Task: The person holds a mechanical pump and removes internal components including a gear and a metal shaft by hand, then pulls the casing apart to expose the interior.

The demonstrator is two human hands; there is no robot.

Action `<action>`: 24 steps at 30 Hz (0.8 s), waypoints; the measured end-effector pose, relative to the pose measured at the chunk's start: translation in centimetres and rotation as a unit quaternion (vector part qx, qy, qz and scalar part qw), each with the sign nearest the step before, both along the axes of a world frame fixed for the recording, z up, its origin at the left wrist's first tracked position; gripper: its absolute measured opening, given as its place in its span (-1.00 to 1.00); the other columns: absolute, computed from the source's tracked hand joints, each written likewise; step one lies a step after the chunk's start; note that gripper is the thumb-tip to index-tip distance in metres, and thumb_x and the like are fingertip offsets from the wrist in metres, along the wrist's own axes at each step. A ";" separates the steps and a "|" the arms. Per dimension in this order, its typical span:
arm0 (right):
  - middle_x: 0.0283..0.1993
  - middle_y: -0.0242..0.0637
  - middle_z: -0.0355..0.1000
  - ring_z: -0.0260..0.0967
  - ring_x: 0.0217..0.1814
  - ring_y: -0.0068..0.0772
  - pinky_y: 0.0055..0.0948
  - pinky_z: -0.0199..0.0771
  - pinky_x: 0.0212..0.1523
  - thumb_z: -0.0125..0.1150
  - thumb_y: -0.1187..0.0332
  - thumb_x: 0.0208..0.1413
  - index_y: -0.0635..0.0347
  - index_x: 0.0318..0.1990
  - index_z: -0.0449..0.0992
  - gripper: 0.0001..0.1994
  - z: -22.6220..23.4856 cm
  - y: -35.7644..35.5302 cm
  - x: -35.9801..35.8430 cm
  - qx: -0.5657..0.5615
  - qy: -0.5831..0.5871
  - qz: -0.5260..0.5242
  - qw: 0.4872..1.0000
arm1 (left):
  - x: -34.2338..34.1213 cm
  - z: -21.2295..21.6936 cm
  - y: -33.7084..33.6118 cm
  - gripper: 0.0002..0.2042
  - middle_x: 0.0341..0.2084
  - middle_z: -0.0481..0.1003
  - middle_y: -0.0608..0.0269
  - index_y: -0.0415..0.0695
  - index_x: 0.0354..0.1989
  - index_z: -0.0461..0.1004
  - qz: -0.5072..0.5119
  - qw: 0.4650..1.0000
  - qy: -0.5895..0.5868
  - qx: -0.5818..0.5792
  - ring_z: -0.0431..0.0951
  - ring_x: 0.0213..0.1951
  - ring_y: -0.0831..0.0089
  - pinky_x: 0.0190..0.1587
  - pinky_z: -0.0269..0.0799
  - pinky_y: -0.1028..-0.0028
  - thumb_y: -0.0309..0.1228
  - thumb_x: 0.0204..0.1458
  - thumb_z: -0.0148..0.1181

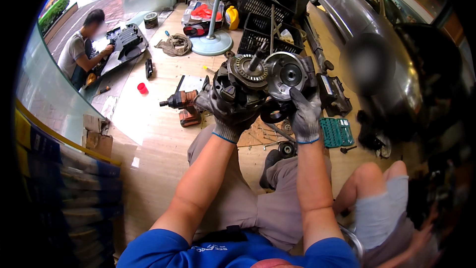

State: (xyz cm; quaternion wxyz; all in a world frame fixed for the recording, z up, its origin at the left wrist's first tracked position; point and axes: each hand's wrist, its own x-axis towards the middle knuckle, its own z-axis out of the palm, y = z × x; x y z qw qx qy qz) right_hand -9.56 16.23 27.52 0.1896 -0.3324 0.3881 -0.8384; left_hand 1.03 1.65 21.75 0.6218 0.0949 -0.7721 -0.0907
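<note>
My left hand [227, 111], in a grey work glove, is closed around a dark, greasy machine part [238, 87]. A toothed metal ring and an upright shaft face up on it. My right hand [306, 114], gloved alike, grips a round metal housing [286, 75] with a recessed face and a ringed hub at its centre. The thumb lies on the lower rim of the housing. Both parts are raised side by side over the floor in front of my knees, and their rims look close together. I cannot tell whether they touch.
A cordless impact wrench [186, 106] stands left of my hands. A teal socket set [337, 132] lies at right, near loose bolts and a pulley [286, 149]. Beyond are a fan base [211, 43] and black crates [265, 25]. One person [82, 52] works at far left; another [374, 203] sits right.
</note>
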 end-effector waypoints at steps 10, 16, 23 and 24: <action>0.53 -0.13 0.12 0.14 0.52 -0.07 -0.01 0.19 0.48 0.00 0.11 0.38 0.09 0.55 0.02 -0.33 -0.8 0.8 -1.1 -0.022 -0.046 0.158 0.986 | -0.4 0.3 0.4 -0.38 0.08 0.52 0.04 0.06 0.07 0.60 0.017 1.000 0.004 0.010 0.58 0.06 0.05 0.08 0.53 -0.01 0.13 -0.16 0.41; 0.47 -0.18 0.22 0.19 0.50 -0.24 -0.29 0.29 0.41 -0.20 0.23 0.45 0.13 0.51 0.11 -0.48 -2.7 0.4 -3.9 0.108 0.120 0.049 0.986 | -2.2 -4.2 -1.0 -0.35 0.29 0.34 0.09 -0.08 0.35 0.30 -0.250 0.940 -0.056 0.224 0.33 0.32 0.19 0.41 0.18 0.20 -0.28 0.06 0.36; 0.50 -0.19 0.17 0.17 0.49 -0.28 -0.28 0.23 0.44 -0.21 0.04 0.47 0.15 0.53 0.05 -0.40 -3.6 -1.0 -4.5 0.082 0.148 0.013 0.986 | -1.8 -3.9 -0.4 -0.39 0.20 0.43 0.08 -0.11 0.31 0.33 -0.274 0.914 -0.044 0.295 0.43 0.24 0.22 0.30 0.36 0.26 -0.35 0.06 0.38; 0.50 -0.19 0.17 0.17 0.49 -0.28 -0.27 0.23 0.44 -0.19 -0.03 0.46 0.14 0.53 0.05 -0.36 -4.0 -0.9 -5.0 0.093 0.177 -0.004 0.980 | -2.1 -3.9 -0.1 -0.40 0.17 0.47 0.08 -0.12 0.28 0.38 -0.314 0.885 -0.018 0.344 0.47 0.21 0.22 0.27 0.40 0.26 -0.34 0.04 0.41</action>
